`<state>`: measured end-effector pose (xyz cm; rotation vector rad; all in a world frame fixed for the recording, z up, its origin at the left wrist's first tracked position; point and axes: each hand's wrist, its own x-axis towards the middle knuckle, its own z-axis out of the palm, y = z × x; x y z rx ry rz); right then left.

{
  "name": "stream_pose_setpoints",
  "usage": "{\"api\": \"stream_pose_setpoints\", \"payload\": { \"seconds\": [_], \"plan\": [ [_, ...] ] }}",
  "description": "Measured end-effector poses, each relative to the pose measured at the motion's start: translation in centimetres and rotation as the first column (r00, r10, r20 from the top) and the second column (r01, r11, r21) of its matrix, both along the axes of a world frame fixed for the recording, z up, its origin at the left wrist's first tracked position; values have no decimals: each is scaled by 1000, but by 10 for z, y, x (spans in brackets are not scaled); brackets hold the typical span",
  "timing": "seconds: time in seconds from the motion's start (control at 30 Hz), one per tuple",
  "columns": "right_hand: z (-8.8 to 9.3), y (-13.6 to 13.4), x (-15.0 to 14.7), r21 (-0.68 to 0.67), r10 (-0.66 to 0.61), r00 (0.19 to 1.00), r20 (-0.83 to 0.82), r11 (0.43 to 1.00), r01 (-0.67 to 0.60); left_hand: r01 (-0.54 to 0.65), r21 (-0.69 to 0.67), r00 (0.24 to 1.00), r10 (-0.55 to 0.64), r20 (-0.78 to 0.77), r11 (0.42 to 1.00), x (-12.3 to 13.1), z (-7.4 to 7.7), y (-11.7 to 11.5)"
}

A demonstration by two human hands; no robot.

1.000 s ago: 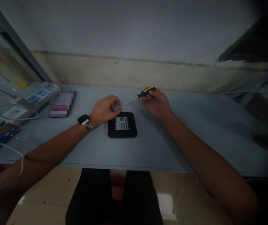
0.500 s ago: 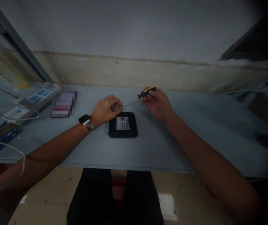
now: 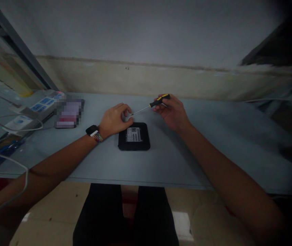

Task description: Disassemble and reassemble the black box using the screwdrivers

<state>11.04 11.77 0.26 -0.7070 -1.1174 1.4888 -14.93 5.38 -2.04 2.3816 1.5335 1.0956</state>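
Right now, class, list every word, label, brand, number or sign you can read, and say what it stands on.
No text can be read for certain.
Box: white label with print and a square code, too small to read.
Phone: screen pixelated, unreadable.
Power strip: any markings too blurred.
Screwdriver: no lettering visible.

There were two grips in the scene: one left grip (image 3: 112, 120) and one right grip (image 3: 173, 111). The count of tools came to one screwdriver (image 3: 160, 99). One worktop (image 3: 187, 164) carried one flat black device (image 3: 144, 146), which bore one pale label (image 3: 133, 135). Farther left were one phone (image 3: 68, 114), one power strip (image 3: 34, 112) and at least two pale cables (image 3: 5, 156), their exact number unclear. One watch (image 3: 92, 130), one patterned bracelet (image 3: 99, 137) and, on the near side, two dark-clothed legs (image 3: 95, 218) completed the tally.
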Motion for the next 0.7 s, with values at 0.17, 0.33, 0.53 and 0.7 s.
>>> {"api": "stream_pose_setpoints", "payload": {
  "seconds": [0.17,0.33,0.53,0.7],
  "plan": [
    [7,2,5,11,-8,999,-36,1000,9,25,-24,1000,-25,17,999,-2,2,-2],
    [22,5,14,44,-29,999,-35,999,30,162,-60,987,-161,10,985,-3,3,-2],
    [47,-17,12,233,19,998,64,972,-34,378,-101,922,-384,-43,920,3,4,-9],
    [57,-47,3,344,113,985,130,927,-151,444,-95,887,-452,-93,891,8,3,-13]
  ]
}}
